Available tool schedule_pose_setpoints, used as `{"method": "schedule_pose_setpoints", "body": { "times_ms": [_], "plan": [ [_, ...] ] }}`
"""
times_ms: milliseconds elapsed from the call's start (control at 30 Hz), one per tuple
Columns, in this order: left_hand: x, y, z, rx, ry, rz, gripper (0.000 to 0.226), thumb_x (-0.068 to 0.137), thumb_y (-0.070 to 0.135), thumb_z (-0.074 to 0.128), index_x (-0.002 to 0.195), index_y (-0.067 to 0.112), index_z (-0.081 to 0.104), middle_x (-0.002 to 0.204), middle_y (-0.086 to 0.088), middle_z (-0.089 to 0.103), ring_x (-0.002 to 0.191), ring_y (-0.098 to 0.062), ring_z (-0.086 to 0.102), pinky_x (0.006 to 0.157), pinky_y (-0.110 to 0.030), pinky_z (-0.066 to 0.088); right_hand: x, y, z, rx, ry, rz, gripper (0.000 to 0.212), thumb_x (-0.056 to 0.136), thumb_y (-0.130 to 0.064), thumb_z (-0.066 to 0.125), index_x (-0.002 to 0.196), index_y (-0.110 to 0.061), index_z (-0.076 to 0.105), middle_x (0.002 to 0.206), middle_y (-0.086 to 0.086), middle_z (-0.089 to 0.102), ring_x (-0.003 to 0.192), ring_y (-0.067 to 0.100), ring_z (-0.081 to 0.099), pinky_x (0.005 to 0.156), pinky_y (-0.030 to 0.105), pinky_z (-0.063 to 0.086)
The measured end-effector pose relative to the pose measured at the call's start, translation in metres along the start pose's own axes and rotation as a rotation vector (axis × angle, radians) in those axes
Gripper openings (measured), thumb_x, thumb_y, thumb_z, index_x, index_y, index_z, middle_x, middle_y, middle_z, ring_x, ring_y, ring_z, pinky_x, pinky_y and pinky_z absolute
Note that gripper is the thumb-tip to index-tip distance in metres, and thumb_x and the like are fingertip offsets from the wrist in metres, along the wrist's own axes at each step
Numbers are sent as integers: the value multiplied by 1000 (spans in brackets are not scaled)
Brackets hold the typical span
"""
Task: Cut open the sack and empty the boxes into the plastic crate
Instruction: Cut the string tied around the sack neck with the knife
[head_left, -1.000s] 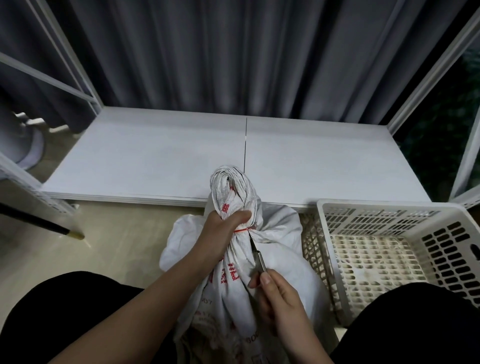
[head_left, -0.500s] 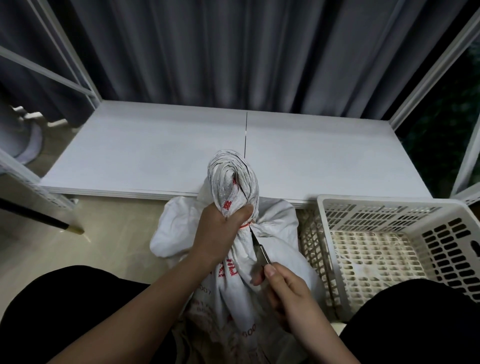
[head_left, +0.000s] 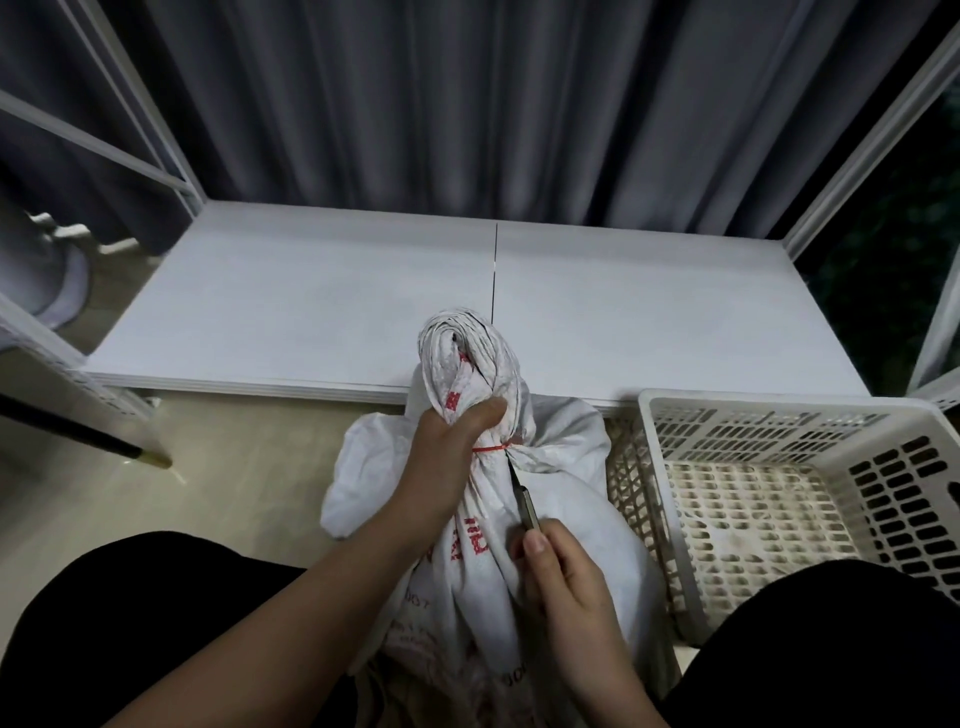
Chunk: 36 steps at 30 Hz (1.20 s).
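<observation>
A white woven sack (head_left: 566, 525) with red print stands on the floor between my knees. Its twisted neck is bound by a red tie (head_left: 496, 448). My left hand (head_left: 447, 457) grips the neck just above the tie. My right hand (head_left: 561, 582) holds a small knife (head_left: 524, 501) whose blade tip touches the tie from below. The boxes are hidden inside the sack. A white perforated plastic crate (head_left: 779, 499) stands to the right of the sack with nothing in it.
A low white shelf board (head_left: 311, 312) runs across behind the sack, with grey curtains (head_left: 467, 104) behind it. White frame posts (head_left: 857, 140) rise at both sides. A dark pole with a brass tip (head_left: 104, 441) lies at the left on the beige floor.
My left hand and the sack neck have shifted slightly, exposing more of the red tie. The knife tip stays at the tie.
</observation>
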<state>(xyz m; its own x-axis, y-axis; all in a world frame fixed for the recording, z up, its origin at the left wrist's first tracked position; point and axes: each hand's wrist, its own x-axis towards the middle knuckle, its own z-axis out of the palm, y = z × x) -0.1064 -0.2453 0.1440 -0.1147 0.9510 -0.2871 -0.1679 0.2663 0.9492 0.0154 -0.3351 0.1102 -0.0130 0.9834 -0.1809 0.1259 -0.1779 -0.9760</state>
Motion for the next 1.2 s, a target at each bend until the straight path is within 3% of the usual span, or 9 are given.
{"method": "schedule_pose_setpoints", "body": {
  "times_ms": [133, 300, 367, 433, 500, 567, 933, 1067, 1200],
  "plan": [
    [2, -2, 1, -55, -18, -65, 48, 64, 37, 70, 100, 6, 71, 94, -11, 75, 93, -27, 71, 96, -45, 51, -1, 5, 5, 53, 18, -16, 30, 85, -42, 48, 60, -26, 45, 53, -7, 34, 52, 7, 31, 50, 21, 27],
    [-2, -1, 3, -42, 32, -86, 66, 57, 51, 70, 112, 13, 66, 104, -1, 74, 99, -17, 69, 96, -40, 49, 0, 4, 6, 77, 20, -14, 30, 87, -34, 48, 58, -28, 46, 52, -7, 34, 51, 6, 30, 49, 20, 26],
    [-3, -5, 3, -43, 50, -72, 49, 69, 44, 71, 108, 16, 65, 98, 6, 74, 97, -11, 68, 89, -31, 50, -1, 3, 5, 114, 2, 12, 30, 87, -34, 48, 57, -28, 48, 50, -8, 32, 49, 6, 27, 46, 17, 25],
    [-4, -6, 5, -53, 55, -57, 9, 85, 28, 65, 93, 23, 65, 79, 18, 73, 81, 4, 67, 77, -21, 47, -1, 2, 3, 177, -24, 54, 30, 86, -36, 48, 58, -26, 50, 47, -7, 29, 45, 7, 23, 43, 16, 23],
    [-8, -6, 7, -53, 53, -22, 11, 91, 20, 59, 83, 28, 60, 65, 28, 68, 65, 14, 62, 72, -16, 45, -1, 2, 2, 221, -48, 93, 29, 85, -38, 49, 59, -24, 53, 46, -5, 27, 42, 8, 20, 40, 17, 20],
    [-10, -7, 7, -55, 52, 8, 16, 93, 19, 57, 80, 29, 58, 62, 32, 66, 62, 17, 60, 73, -15, 44, 0, 2, 1, 238, -61, 110, 28, 85, -39, 49, 62, -23, 56, 45, -4, 27, 41, 8, 20, 39, 17, 19],
    [-4, -17, 4, 68, 45, 82, 22, 96, 21, 54, 78, 30, 63, 69, 32, 68, 71, 20, 60, 67, 1, 42, 6, -5, -2, 314, -113, 190, 30, 82, -41, 48, 63, -20, 59, 42, 0, 24, 35, 8, 17, 35, 12, 17],
    [-3, -15, 3, 85, 36, 74, 25, 96, 23, 53, 74, 30, 63, 67, 30, 68, 69, 18, 60, 65, -1, 43, 5, -2, -3, 296, -112, 181, 30, 83, -41, 49, 63, -21, 58, 42, 0, 25, 35, 8, 17, 36, 13, 17],
    [-4, -10, 5, 31, 11, 24, 21, 96, 25, 53, 79, 26, 65, 72, 21, 72, 79, 3, 67, 74, -13, 48, 2, 2, -1, 222, -71, 119, 31, 84, -42, 51, 58, -24, 49, 47, -7, 28, 43, 7, 22, 40, 18, 21]
  ]
}}
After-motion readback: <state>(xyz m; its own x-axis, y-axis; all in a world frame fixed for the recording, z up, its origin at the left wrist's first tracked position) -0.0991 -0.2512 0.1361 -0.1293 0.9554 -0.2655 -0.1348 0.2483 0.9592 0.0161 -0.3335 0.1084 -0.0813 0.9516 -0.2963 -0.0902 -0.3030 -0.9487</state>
